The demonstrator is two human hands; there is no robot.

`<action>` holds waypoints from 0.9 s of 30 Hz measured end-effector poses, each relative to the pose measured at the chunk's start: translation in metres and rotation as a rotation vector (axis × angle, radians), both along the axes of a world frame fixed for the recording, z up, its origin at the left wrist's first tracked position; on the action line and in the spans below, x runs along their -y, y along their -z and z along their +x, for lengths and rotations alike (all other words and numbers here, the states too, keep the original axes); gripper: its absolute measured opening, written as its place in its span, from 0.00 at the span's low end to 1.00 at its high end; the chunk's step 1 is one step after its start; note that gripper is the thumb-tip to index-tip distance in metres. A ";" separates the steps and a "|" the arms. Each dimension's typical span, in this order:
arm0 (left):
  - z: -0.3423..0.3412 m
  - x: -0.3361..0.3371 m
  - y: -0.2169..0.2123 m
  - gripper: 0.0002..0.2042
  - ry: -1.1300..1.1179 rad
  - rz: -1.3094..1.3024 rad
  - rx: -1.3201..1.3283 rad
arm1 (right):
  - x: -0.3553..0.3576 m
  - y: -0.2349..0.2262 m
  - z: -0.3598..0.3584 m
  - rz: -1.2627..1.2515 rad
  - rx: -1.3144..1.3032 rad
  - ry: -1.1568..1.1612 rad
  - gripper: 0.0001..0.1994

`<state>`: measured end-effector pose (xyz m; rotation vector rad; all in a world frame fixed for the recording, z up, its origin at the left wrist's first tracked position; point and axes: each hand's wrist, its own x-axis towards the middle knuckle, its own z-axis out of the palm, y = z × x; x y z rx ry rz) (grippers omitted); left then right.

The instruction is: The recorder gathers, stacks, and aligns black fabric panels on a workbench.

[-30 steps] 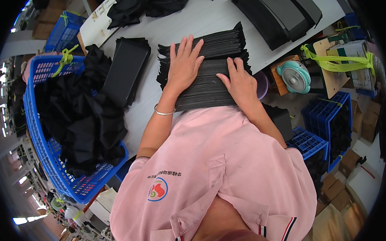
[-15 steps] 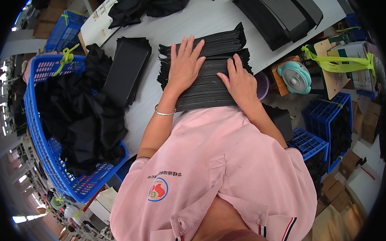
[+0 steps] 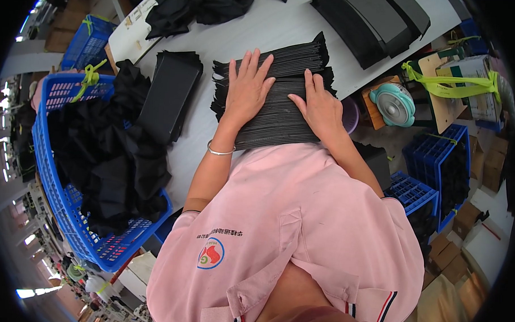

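Rows of black cut fabric pieces, packed with their thin edges upward, lie on the white table right against my pink shirt. My left hand rests flat across their left part, fingers stretched toward the far row. On the right part lies my right hand, its thumb apart from the fingers and its palm down. Neither hand has anything gripped. A flat stack of black fabric pieces stands to the left of the rows.
A blue plastic basket heaped with black cloth stands at the left. Farther back are a crumpled black cloth and long black and grey panels. Beyond the table's right edge are a teal fan and blue crates.
Hardly anything differs. Both hands stay on the fabric rows, with only a very slight shift of the right fingers.
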<state>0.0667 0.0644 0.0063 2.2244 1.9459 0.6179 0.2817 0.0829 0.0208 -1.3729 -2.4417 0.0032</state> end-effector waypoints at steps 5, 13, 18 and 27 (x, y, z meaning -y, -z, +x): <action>0.001 0.000 0.000 0.26 0.005 0.063 -0.018 | 0.000 0.002 0.000 0.020 -0.011 -0.004 0.35; 0.000 0.000 0.000 0.26 0.005 0.065 -0.021 | 0.000 -0.004 0.001 0.024 -0.039 0.001 0.28; 0.001 0.001 -0.002 0.26 0.008 0.065 -0.020 | -0.007 -0.007 0.005 0.003 -0.088 -0.029 0.25; 0.001 0.000 -0.002 0.26 0.006 0.063 -0.008 | -0.004 0.003 0.003 0.072 0.024 -0.008 0.27</action>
